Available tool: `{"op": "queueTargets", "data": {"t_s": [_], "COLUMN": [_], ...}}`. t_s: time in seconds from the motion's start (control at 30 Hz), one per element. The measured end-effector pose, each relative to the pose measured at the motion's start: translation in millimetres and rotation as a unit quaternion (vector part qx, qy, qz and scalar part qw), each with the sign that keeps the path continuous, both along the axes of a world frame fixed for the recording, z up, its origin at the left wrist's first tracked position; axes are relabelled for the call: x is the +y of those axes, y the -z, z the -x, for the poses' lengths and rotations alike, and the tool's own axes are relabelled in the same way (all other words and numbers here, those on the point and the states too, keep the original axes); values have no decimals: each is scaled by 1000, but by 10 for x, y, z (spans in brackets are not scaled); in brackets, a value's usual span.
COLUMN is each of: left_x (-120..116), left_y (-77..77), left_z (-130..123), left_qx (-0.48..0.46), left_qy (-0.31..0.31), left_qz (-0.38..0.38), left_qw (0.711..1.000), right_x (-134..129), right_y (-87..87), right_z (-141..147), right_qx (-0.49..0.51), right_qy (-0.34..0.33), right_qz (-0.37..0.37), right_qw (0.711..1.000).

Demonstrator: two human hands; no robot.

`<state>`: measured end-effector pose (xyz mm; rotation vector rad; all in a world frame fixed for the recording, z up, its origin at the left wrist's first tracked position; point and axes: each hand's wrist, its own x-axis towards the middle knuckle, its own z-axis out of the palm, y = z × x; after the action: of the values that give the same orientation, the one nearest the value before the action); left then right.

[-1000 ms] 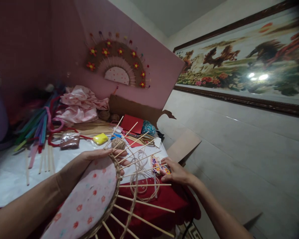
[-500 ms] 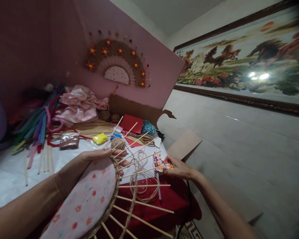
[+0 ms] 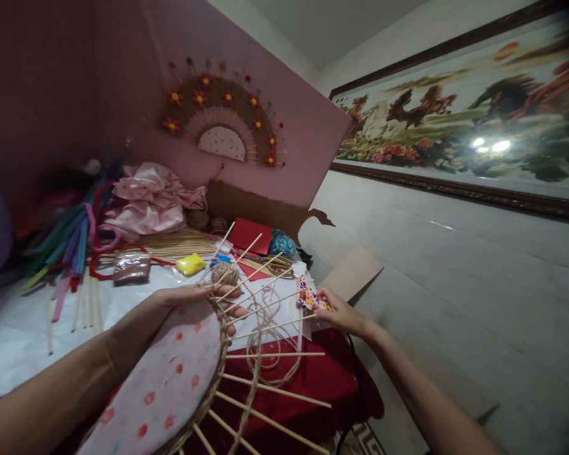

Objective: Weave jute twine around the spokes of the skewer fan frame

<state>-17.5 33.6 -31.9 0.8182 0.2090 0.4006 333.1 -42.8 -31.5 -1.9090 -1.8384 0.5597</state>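
Note:
My left hand [image 3: 171,309] is closed on the rim of a half-round fabric-covered panel [image 3: 171,373], white with small red flowers. Twine is woven along its curved edge, and wooden sticks [image 3: 275,359] fan outward from it. A loose strand of jute twine [image 3: 252,395] crosses the sticks and loops on the table. My right hand [image 3: 340,314] grips a colourful flower-patterned glue gun [image 3: 307,294] at the table's right edge, beyond the stick tips. A pale, translucent stick [image 3: 299,335] hangs below it. The fingers partly hide the glue gun.
On the white-covered table [image 3: 9,341] lie a twine ball [image 3: 225,273], scissors [image 3: 282,266], a yellow packet [image 3: 190,263], a brown packet [image 3: 131,268], pipe cleaners [image 3: 71,246] and crumpled pink fabric [image 3: 146,196]. A finished half-round piece [image 3: 222,143] hangs behind. A black cord [image 3: 353,360] drops at the right.
My right hand has shifted slightly to the right and up with the glue gun, which has turned a little. My left hand and the panel stay in place.

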Motion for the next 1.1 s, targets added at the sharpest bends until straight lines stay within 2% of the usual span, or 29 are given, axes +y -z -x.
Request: {"op": "queueTargets", "data": {"t_s": [0.13,0.23,0.3,0.37,0.5,0.57,0.63,0.73,0.77,0.83,0.9,1.0,1.1], "left_x": [-66,-86,-87,-89,-105,-110,-108,-89,-81,-63,-49,-35,-26], "left_y": [-27,-30,-31,-37,-57,-64,-66,-55,-48,-32,-18,-12,-14], "left_z": [-15,-29,-32,-31,-24,-20,-15,-8,-7,-8,-10,-11,-10], "left_qx": [-10,-17,-16,-18,-9,-4,0,0,-3,-11,-16,-11,-2], "left_qy": [-19,-22,-22,-22,-25,-29,-29,-21,-17,-6,1,1,2], "left_qz": [4,8,12,10,12,11,6,7,7,5,2,-6,-16], "left_qw": [1000,1000,1000,1000,1000,1000,1000,1000,1000,1000,1000,1000,1000], "right_x": [-74,-115,-134,-154,-227,-290,-375,-551,-619,-749,-853,-915,-875], "right_y": [122,158,155,136,39,-57,-188,-408,-471,-558,-593,-589,-574], "right_z": [42,55,66,87,167,233,331,547,633,805,959,1119,1195], "right_qx": [6,68,150,262,467,509,518,521,519,501,469,335,222], "right_qy": [66,91,109,120,93,83,79,51,31,3,5,-17,-20], "right_qz": [-117,-147,-149,-142,-126,-140,-159,-168,-149,-71,-6,83,130], "right_qw": [991,983,971,947,870,845,837,835,841,863,883,938,966]}}
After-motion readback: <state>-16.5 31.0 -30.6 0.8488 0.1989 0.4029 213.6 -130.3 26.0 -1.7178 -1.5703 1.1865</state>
